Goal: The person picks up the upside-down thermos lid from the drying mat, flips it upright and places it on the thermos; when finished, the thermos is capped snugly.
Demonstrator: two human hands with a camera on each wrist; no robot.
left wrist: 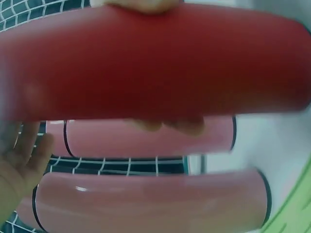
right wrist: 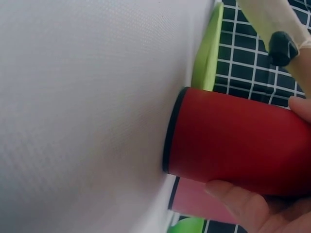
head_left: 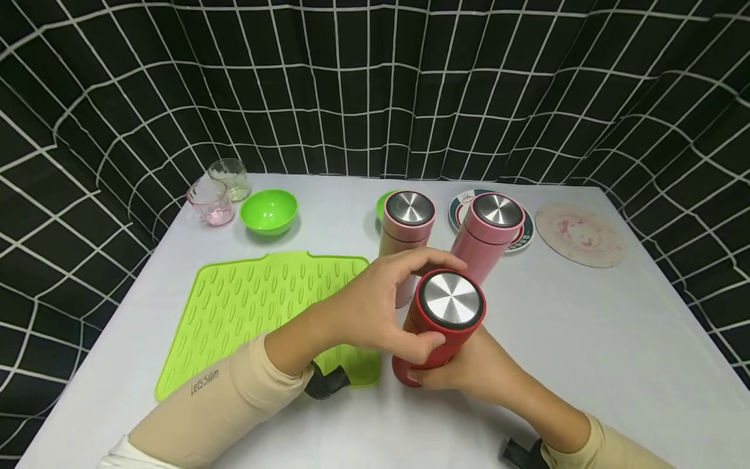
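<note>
A red thermos bottle (head_left: 450,301) with a brushed silver top stands near the middle of the table, slightly tilted in the head view. My left hand (head_left: 372,306) curves thumb and fingers around its upper part, by the lid. Lower down, my right hand (head_left: 474,371) grips the body from the right side. The red bottle (left wrist: 155,63) fills the upper part of the left wrist view. In the right wrist view, the bottom of the red bottle (right wrist: 233,141) is at the table surface. Behind it stand a rose-pink thermos (head_left: 407,225) and a pink thermos (head_left: 486,238), both with silver tops.
A green ridged mat (head_left: 252,312) lies on the left. Beyond it are a green bowl (head_left: 269,212), a pink-tinted glass (head_left: 212,203) and a clear glass (head_left: 231,179). A patterned plate (head_left: 526,233) and a pale round board (head_left: 580,234) lie back right. Another green bowl (head_left: 381,203) is mostly hidden.
</note>
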